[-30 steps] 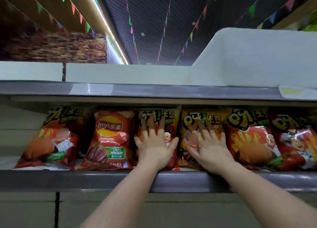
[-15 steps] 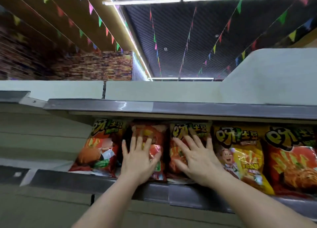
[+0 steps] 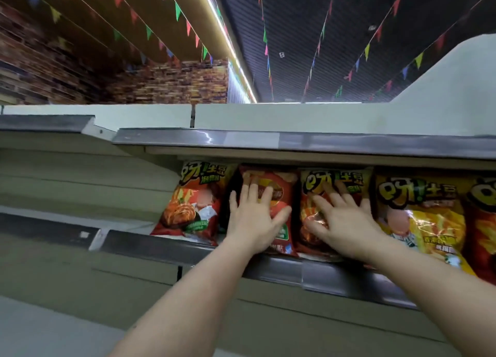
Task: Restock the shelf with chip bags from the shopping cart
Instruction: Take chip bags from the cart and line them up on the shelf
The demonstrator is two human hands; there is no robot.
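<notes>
A row of chip bags stands upright on a high shelf (image 3: 166, 245) with a grey front rail. My left hand (image 3: 255, 217) lies flat, fingers spread, against a red Lay's bag (image 3: 281, 195). My right hand (image 3: 341, 220) presses flat on the orange-red bag (image 3: 311, 222) beside it. Left of them stands another orange-red bag (image 3: 193, 203). A yellow bag (image 3: 424, 212) and one more red bag (image 3: 483, 217) stand to the right. The shopping cart is out of view.
The shelf space left of the bags (image 3: 80, 195) holds nothing. Another shelf edge (image 3: 268, 139) hangs close above the bags. Strings of coloured pennants (image 3: 265, 37) cross the dark ceiling, and a light strip (image 3: 230, 45) runs along it.
Both hands slid one bag to the left along the row: left from the orange-red bag to the Lay's bag, right onto the orange-red bag. The view swung left and upward.
</notes>
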